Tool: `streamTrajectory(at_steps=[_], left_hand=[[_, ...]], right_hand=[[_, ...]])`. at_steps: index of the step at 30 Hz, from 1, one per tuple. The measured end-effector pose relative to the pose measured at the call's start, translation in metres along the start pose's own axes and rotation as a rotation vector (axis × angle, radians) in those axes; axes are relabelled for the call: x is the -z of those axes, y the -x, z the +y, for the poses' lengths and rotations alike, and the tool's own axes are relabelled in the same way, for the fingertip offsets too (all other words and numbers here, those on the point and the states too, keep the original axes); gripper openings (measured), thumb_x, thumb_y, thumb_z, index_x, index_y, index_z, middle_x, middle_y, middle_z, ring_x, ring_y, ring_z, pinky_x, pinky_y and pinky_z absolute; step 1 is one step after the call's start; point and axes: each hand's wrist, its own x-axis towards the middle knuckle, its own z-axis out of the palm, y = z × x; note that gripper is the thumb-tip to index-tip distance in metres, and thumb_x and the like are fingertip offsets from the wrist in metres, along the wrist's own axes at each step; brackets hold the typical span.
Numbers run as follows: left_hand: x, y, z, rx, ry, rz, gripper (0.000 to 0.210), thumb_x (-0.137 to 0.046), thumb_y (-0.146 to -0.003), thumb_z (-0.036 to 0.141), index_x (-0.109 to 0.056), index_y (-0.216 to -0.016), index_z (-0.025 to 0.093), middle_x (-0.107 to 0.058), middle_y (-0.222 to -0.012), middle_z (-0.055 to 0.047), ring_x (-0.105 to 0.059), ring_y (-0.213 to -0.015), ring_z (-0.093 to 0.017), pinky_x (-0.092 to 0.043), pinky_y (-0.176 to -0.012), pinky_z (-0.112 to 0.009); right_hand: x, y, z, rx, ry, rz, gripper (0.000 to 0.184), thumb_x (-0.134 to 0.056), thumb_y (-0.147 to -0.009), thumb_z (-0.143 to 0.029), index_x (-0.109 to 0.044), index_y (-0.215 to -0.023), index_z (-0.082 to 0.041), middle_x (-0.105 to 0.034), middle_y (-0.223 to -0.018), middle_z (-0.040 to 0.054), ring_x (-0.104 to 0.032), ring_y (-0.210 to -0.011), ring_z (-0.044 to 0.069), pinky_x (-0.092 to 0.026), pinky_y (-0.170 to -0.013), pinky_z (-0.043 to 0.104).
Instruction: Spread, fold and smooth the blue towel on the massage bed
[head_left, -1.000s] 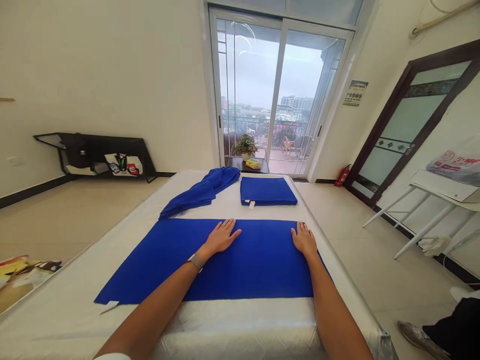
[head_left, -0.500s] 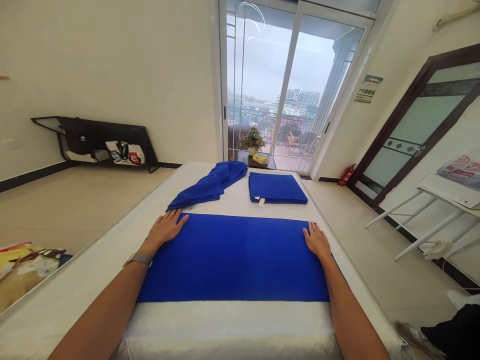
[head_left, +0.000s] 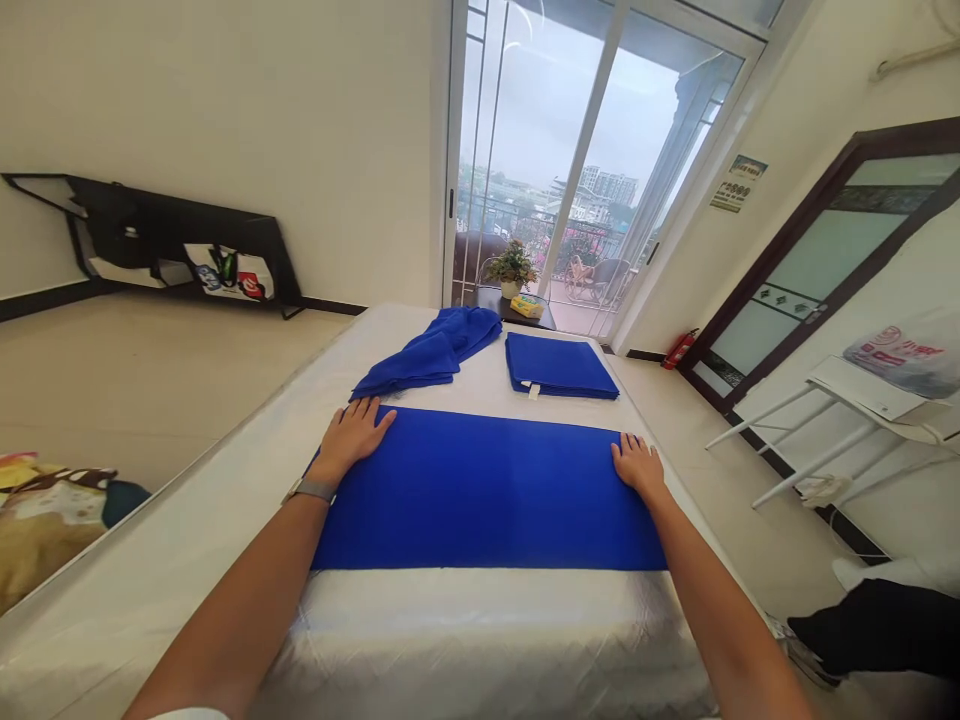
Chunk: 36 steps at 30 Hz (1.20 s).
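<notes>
A blue cloth (head_left: 487, 500) lies flat as a wide rectangle across the near end of a plastic-covered mattress (head_left: 247, 470). My left hand (head_left: 354, 435) rests on its far left corner, fingers stretched out and palm down. On the far right corner lies my right hand (head_left: 637, 463), also flat with fingers extended. Just beyond my left hand is a loose, rumpled blue cloth (head_left: 427, 355). A neatly folded stack of blue cloth (head_left: 562, 365) with a white tag sits farther back on the right.
Past the mattress stands a dark small table (head_left: 487, 302) with a potted plant (head_left: 511, 268) and a yellow packet (head_left: 527, 306). To the right are a white table (head_left: 862, 395) with a plastic bag and a fire extinguisher (head_left: 679, 348). Fabric items (head_left: 52, 520) lie at lower left.
The view has tilted and shifted slightly, so the scene sits a little differently. Both hands stay flat on the far corners of the spread cloth.
</notes>
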Motion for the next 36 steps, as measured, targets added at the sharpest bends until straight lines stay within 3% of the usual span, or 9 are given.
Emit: streamTrajectory(at_steps=[3,6,11,15,19,26,29,32,36], left_hand=[[0.001,0.001,0.003,0.01,-0.009,0.003,0.085,-0.012,-0.096,0.067,-0.026,-0.157,0.009,-0.025,-0.165,-0.014,-0.02,-0.153,-0.029,-0.014,-0.123,-0.05],[0.001,0.001,0.004,0.016,-0.013,0.004,0.085,-0.012,-0.096,0.067,-0.026,-0.157,0.01,-0.025,-0.165,-0.014,-0.02,-0.153,-0.029,-0.014,-0.123,-0.051],[-0.004,-0.001,0.0,-0.005,-0.03,0.035,0.085,-0.014,-0.096,0.066,-0.029,-0.156,0.009,-0.028,-0.164,-0.015,-0.024,-0.152,-0.031,-0.017,-0.122,-0.052],[-0.007,-0.002,-0.004,-0.022,-0.045,0.059,0.083,-0.015,-0.096,0.065,-0.031,-0.155,0.009,-0.032,-0.162,-0.016,-0.027,-0.15,-0.031,-0.019,-0.121,-0.054],[-0.007,-0.002,-0.004,-0.008,-0.032,0.04,0.083,-0.015,-0.096,0.065,-0.031,-0.156,0.009,-0.031,-0.163,-0.016,-0.025,-0.151,-0.031,-0.018,-0.122,-0.053],[-0.005,-0.003,-0.005,0.0,-0.043,0.005,0.086,-0.016,-0.095,0.066,-0.029,-0.156,0.008,-0.028,-0.164,-0.016,-0.023,-0.152,-0.032,-0.016,-0.123,-0.054],[-0.006,-0.004,-0.007,0.002,-0.046,-0.002,0.086,-0.015,-0.094,0.067,-0.027,-0.157,0.009,-0.027,-0.164,-0.015,-0.022,-0.152,-0.032,-0.016,-0.123,-0.054],[-0.009,-0.006,-0.009,0.001,-0.058,0.0,0.086,-0.014,-0.094,0.066,-0.026,-0.157,0.009,-0.028,-0.164,-0.014,-0.022,-0.152,-0.032,-0.017,-0.123,-0.055],[-0.009,-0.003,-0.007,-0.013,-0.093,0.03,0.083,-0.013,-0.095,0.061,-0.028,-0.157,0.009,-0.032,-0.163,-0.015,-0.025,-0.151,-0.032,-0.018,-0.122,-0.054]], right_hand=[[0.019,0.011,-0.026,0.017,0.095,0.074,0.059,-0.022,-0.1,-0.026,-0.04,-0.152,-0.005,-0.036,-0.16,0.0164,-0.023,-0.151,0.029,-0.009,-0.123,0.049],[0.032,0.03,-0.076,0.159,0.024,0.172,0.059,-0.023,-0.097,-0.017,-0.042,-0.151,-0.004,-0.039,-0.158,0.0163,-0.028,-0.149,0.027,-0.009,-0.123,0.045],[0.034,0.06,-0.176,0.503,-0.25,0.091,0.065,-0.018,-0.103,-0.043,-0.032,-0.156,-0.008,-0.031,-0.162,0.0121,-0.022,-0.152,0.023,-0.011,-0.124,0.04],[0.026,0.062,-0.211,0.573,-0.35,-0.013,0.073,-0.012,-0.103,-0.055,-0.02,-0.16,-0.01,-0.017,-0.167,0.0083,-0.009,-0.154,0.021,-0.006,-0.124,0.04],[0.019,0.049,-0.182,0.57,-0.346,-0.066,0.076,-0.012,-0.102,-0.061,-0.013,-0.162,-0.014,-0.011,-0.168,0.0061,-0.004,-0.155,0.019,-0.002,-0.124,0.042],[-0.004,0.004,-0.047,0.275,-0.264,-0.058,0.071,-0.013,-0.103,-0.056,-0.014,-0.162,-0.015,-0.013,-0.168,0.0046,-0.007,-0.154,0.018,-0.003,-0.124,0.038],[-0.016,-0.008,-0.003,0.137,-0.247,-0.039,0.069,-0.014,-0.104,-0.052,-0.014,-0.162,-0.014,-0.013,-0.168,0.0054,-0.009,-0.154,0.017,-0.005,-0.124,0.038],[-0.023,-0.012,0.011,0.086,-0.248,-0.016,0.068,-0.014,-0.104,-0.051,-0.015,-0.161,-0.014,-0.014,-0.168,0.0054,-0.01,-0.154,0.018,-0.007,-0.124,0.038],[-0.025,-0.01,0.008,0.088,-0.275,0.019,0.069,-0.014,-0.104,-0.052,-0.019,-0.161,-0.013,-0.017,-0.167,0.0055,-0.012,-0.154,0.018,-0.006,-0.124,0.037]])
